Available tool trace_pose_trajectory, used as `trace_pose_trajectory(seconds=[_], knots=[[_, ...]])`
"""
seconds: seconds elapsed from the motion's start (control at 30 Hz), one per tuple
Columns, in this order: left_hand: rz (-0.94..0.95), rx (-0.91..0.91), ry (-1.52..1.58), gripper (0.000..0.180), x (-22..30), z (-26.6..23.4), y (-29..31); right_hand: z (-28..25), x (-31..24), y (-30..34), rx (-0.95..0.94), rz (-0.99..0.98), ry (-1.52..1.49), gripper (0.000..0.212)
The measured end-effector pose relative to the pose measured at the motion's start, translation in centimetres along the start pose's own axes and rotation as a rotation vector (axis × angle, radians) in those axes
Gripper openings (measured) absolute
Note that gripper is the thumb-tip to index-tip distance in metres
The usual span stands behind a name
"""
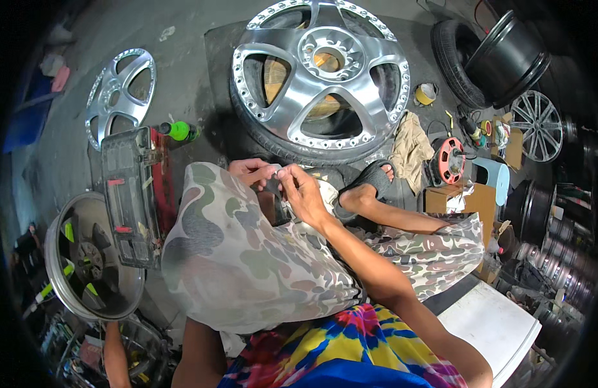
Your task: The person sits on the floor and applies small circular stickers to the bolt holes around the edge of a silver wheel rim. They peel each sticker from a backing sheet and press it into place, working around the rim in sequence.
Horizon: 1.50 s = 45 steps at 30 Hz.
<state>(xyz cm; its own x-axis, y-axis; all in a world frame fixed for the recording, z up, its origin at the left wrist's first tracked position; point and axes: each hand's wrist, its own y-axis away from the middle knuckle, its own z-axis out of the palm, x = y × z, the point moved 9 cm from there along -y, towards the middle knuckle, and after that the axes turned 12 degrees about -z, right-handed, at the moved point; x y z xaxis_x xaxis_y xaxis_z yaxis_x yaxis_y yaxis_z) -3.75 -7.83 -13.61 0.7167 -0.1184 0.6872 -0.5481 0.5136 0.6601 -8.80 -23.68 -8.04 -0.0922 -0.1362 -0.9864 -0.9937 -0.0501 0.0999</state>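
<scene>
Both hands meet above my camouflage-trousered lap, just short of a large polished five-spoke wheel face (263, 58). My left hand (248, 171) is closed in a pinch, partly hidden behind my raised knee. Fingertip to fingertip with it, my right hand (301, 194) pinches too, thumb against bent fingers. Between them is a small greyish piece, too small to name. The wheel face lies flat on a black tyre (273, 143), with small holes around its rim. A beige cloth (410, 150) lies right of the tyre, near my sandalled foot (376, 178).
A black-and-red toolbox (127, 200) stands left, with a green-capped bottle (176, 131) beside it. Beyond lies a smaller silver wheel face (111, 97); a wheel rim (53, 258) leans nearer. At right are a red reel (451, 161), a cardboard box (480, 202) and a blue stool (498, 178).
</scene>
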Motion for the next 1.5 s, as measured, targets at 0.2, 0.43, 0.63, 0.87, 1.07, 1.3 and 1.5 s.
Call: trace_pose_trajectory(seconds=[0.2,0.43,0.63,0.87,1.07,1.3,1.5], knots=[[-0.014,0.028,-0.027,0.017,-0.6,-0.7,0.0,-0.1,-1.4,0.1,-0.13,0.04,0.071,0.023],[0.002,0.276,0.22,0.029,-2.6,-5.1,0.6,0.5,-3.5,0.5,-0.356,-0.097,0.266,0.019],[0.169,0.409,0.222,0.044,2.6,-10.3,-2.3,-0.3,-3.9,0.6,-0.291,-0.133,0.279,0.019],[0.224,0.643,-0.242,0.052,15.3,-13.6,-7.5,-2.0,-3.9,0.2,-0.213,-0.141,0.424,0.019],[0.154,0.705,-0.43,0.045,18.6,-11.0,-8.3,-9.0,2.9,1.0,0.259,0.046,-0.019,0.013],[0.133,0.649,-0.136,0.035,15.1,-9.5,-7.0,-15.5,1.4,-0.4,0.628,0.296,-0.442,0.028],[0.038,0.452,0.188,0.044,9.4,-4.1,-5.6,-22.4,1.3,0.3,0.82,-0.018,-0.327,0.024]])
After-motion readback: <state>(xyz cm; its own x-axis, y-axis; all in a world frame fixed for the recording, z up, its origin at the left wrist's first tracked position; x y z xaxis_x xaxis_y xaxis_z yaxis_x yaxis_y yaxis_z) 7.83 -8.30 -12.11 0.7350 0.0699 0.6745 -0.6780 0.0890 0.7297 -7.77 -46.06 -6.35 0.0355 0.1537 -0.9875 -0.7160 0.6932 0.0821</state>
